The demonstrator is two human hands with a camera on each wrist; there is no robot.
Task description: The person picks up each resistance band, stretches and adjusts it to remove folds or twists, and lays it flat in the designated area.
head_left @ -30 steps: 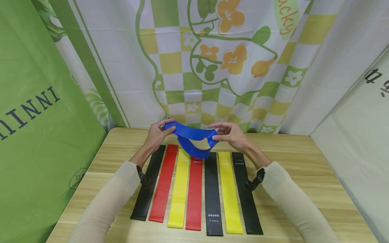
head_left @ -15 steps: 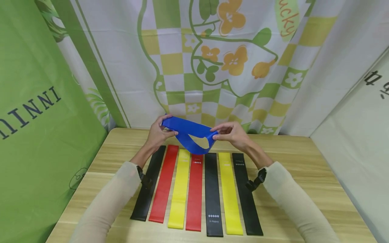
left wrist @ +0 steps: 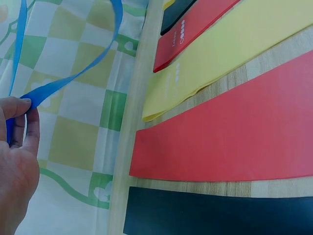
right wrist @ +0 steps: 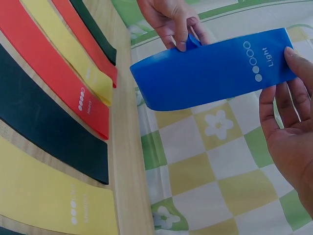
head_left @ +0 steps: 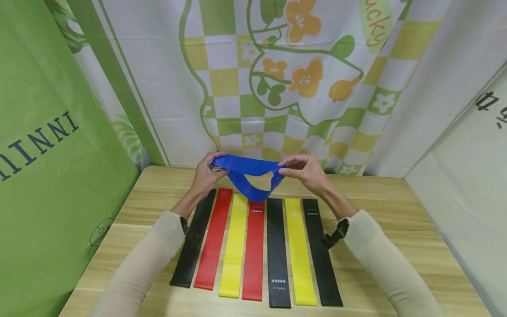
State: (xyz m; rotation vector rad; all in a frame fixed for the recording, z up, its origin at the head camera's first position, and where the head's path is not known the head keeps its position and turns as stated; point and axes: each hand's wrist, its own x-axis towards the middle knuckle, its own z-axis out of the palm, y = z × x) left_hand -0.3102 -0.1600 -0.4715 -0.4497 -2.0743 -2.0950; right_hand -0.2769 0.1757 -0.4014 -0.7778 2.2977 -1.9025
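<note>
A blue resistance band [head_left: 250, 165], a loop marked "Light" in the right wrist view, hangs above the back of the table between both hands. My left hand [head_left: 205, 176] pinches its left end between thumb and fingers. At the other end, my right hand [head_left: 306, 173] pinches it the same way. The lower half of the loop sags below the upper strip. Beneath lie flat bands side by side: a black band [head_left: 193, 240], a red band [head_left: 214, 240], a yellow band [head_left: 233, 246], another red band [head_left: 252, 251], a black "X-Heavy" band [head_left: 278, 251], a yellow band [head_left: 301, 251] and a black band [head_left: 322, 259].
The wooden table [head_left: 396, 246] has its back edge against a patterned curtain [head_left: 225, 83]. A green cloth [head_left: 47, 176] hangs at the left and a pale cloth [head_left: 467, 185] at the right.
The blue band's left end rose slightly, then came down a little, so its upper strip is more level. The right hand shifted slightly right. The row of bands has not moved.
</note>
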